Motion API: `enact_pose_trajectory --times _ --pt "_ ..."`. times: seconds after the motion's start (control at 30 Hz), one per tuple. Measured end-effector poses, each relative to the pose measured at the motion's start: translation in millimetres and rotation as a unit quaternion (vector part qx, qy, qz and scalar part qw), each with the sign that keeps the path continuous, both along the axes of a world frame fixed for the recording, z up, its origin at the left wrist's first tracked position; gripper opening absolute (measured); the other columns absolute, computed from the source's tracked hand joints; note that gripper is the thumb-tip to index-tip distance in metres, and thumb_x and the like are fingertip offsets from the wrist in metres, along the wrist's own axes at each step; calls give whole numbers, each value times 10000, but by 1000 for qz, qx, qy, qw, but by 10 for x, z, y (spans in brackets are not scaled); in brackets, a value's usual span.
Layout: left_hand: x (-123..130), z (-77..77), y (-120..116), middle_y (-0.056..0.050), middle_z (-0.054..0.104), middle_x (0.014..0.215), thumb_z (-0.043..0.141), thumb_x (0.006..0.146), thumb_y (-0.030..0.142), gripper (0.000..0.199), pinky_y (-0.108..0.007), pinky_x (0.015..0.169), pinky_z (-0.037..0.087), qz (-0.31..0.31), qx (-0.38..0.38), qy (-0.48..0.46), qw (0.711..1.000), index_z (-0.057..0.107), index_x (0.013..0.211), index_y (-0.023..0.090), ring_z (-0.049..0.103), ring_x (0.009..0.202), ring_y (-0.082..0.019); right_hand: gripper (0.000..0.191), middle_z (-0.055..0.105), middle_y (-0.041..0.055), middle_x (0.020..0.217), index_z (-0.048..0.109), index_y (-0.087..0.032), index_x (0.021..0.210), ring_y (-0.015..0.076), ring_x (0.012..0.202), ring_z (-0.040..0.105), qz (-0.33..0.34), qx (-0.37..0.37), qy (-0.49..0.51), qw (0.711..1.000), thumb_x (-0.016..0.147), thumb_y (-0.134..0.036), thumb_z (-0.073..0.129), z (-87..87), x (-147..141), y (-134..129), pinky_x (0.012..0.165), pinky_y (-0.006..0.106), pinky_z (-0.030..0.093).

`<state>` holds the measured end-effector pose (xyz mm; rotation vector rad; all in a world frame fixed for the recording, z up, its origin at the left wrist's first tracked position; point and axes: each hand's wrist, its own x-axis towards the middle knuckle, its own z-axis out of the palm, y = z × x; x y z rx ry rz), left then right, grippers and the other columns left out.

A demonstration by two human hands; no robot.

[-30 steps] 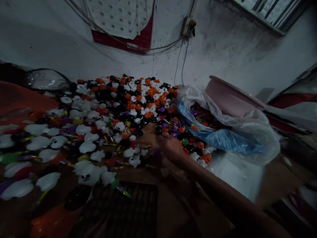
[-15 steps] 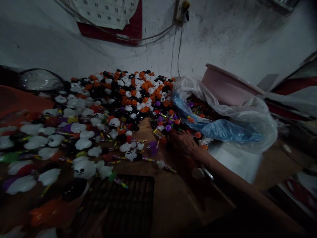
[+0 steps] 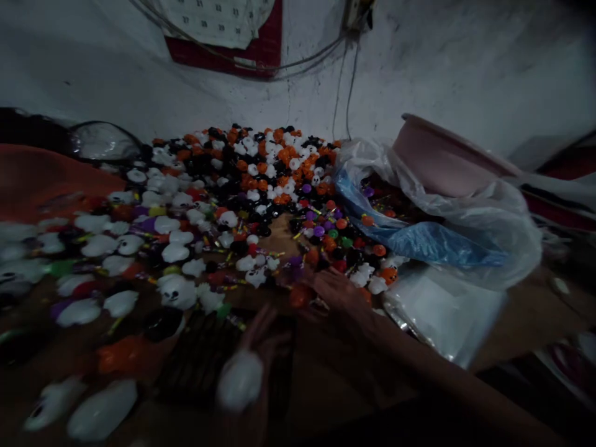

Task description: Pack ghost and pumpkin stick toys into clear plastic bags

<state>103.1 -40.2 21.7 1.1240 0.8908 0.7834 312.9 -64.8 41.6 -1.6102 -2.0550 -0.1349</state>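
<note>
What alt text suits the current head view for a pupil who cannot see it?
A right hand is by an orange piece and a blurred left hand by a white piece over a table; whether either is held is unclear. Beyond are a heap of orange, black and white pieces, a pink tub and crumpled plastic.

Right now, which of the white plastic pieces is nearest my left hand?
The blurred, rounded white plastic piece overlapping your left hand in view, before the black slatted tray. The other white pieces lie farther from that hand.
</note>
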Motion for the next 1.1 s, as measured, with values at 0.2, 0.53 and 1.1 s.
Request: enact_pose_trajectory --times 0.2,0.53,1.1 --pt "210 89 88 -63 626 1222 597 829 457 528 -307 964 432 -30 -3 31 999 532 1292 211 556 1146 -226 437 620 130 1137 385 -177 1341 230 1052 579 81 -35 99 991 926 -279 477 47 -355 -126 901 373 469" --pt "-37 -56 201 -47 717 864 674 770 432 526 -293 655 538 9 -179 -88 980 510 1224 224 689 704 -198 248 669 54 932 622 -183 1064 147 801 626 -49 -99 97 989 884 -148 455 -41 172 -165 685 232 460" --pt "24 9 356 -14 715 927 820 596 209 386 -314 703 584 23 -228 -190 955 650 942 204 703 715 -192 252 667 86 911 640 -159 897 172 751 583 -235 -132 -69 961 910 -198 391 287 783 314 592 261 296"
